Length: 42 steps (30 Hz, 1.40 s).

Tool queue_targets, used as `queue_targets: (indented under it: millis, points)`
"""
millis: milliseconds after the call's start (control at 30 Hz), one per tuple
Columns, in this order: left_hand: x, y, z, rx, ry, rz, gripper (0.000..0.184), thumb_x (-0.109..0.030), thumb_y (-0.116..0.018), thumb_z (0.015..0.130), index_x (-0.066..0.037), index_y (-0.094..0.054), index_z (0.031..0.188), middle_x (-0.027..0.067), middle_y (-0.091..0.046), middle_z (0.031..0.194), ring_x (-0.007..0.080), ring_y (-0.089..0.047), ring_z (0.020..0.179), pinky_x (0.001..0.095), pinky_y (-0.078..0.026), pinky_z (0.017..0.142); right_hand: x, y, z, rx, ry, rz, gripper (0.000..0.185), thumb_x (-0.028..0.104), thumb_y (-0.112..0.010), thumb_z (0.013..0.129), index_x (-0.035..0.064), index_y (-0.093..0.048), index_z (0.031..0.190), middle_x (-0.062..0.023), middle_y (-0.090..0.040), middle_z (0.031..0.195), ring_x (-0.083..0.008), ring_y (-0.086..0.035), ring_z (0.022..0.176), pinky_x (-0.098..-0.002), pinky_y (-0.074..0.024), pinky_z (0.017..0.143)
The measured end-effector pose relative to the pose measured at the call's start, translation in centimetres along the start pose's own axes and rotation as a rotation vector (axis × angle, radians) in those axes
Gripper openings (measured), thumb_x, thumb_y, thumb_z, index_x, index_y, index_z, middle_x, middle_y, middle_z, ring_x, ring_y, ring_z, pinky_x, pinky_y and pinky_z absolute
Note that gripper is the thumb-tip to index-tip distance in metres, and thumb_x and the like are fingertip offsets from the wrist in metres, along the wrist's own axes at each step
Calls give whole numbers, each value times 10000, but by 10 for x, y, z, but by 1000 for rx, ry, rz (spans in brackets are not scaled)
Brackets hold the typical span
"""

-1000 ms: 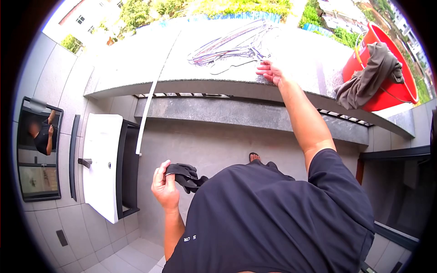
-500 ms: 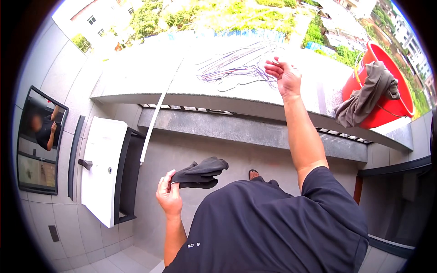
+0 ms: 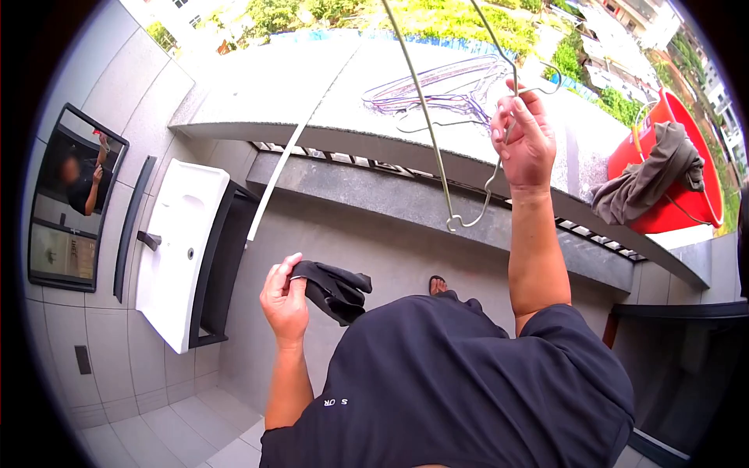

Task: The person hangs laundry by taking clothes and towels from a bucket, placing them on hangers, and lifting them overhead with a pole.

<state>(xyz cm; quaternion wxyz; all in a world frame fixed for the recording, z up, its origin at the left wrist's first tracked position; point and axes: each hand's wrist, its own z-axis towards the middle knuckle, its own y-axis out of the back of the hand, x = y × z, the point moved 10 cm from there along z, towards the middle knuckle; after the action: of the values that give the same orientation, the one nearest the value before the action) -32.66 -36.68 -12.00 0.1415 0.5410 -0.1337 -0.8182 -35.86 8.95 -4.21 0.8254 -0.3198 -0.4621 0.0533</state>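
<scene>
A piece of dark cloth (image 3: 334, 292), folded over and hanging loosely, is pinched between the thumb and fingers of my left hand (image 3: 285, 303). Its exact kind does not show. Over the ledge, my right hand (image 3: 529, 148) is closed on a wire clothes hanger (image 3: 434, 152), gripping it near its hook. The hanger is raised and tilted, and part of it runs out of the top of the view. Beyond that hand, a pile of thin hangers (image 3: 437, 84) lies on the pale ledge (image 3: 257, 101).
At the right end of the ledge stands a red bucket (image 3: 683, 210) with a grey-brown cloth (image 3: 651, 178) draped over its rim. A white pole (image 3: 279, 179) slants down from the ledge. To the left are a white washbasin (image 3: 173, 265) and a wall mirror (image 3: 76, 203).
My right hand, earlier above the ledge beside the pile, now holds up a wire hanger. The dark cloth in my left hand droops lower. The view has shifted slightly.
</scene>
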Motion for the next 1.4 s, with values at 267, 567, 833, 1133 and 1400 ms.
queue_targets:
  millis: [267, 567, 833, 1133, 1400]
  points:
    - [-25, 17, 38, -84, -55, -75, 302, 117, -630, 938, 23, -715, 1213, 1, -627, 978, 83, -599, 864, 213, -479, 766, -51, -103, -67, 569, 123, -922, 208, 207, -753, 962, 22, -709, 878, -15, -530, 648, -93, -441, 578, -289, -366, 523]
    - [-125, 37, 78, -164, -428, 139, 256, 90, -698, 874, 0, -751, 1107, 20, -645, 841, 87, -566, 712, 226, -483, 652, 13, -118, -66, 411, 73, -13, 383, 279, -481, 1120, -13, -649, 937, 36, -427, 647, -33, -324, 509, -234, -255, 432]
    - [-253, 49, 118, -283, -642, 131, 228, 38, -659, 960, -3, -744, 1168, -12, -718, 944, 37, -630, 825, 173, -491, 730, 50, -199, -106, 714, 128, 380, 450, 503, -335, 1123, 151, -554, 949, 19, -395, 697, -106, -336, 574, -237, -343, 497]
    - [-210, 132, 169, -388, -726, 646, 194, -52, -743, 947, -50, -770, 1139, -22, -768, 946, 41, -666, 854, 184, -505, 774, -26, -172, -133, 576, 28, -52, 250, 201, -525, 1103, -6, -630, 1008, -49, -609, 771, -93, -495, 628, -256, -423, 593]
    - [-94, 113, 136, -271, -521, 901, 221, -129, -744, 879, -224, -803, 1069, 8, -766, 884, 236, -707, 729, 311, -551, 637, -16, -182, -135, 715, 140, -719, 233, 125, -637, 1033, -9, -626, 843, -91, -507, 656, -211, -485, 556, -345, -401, 541]
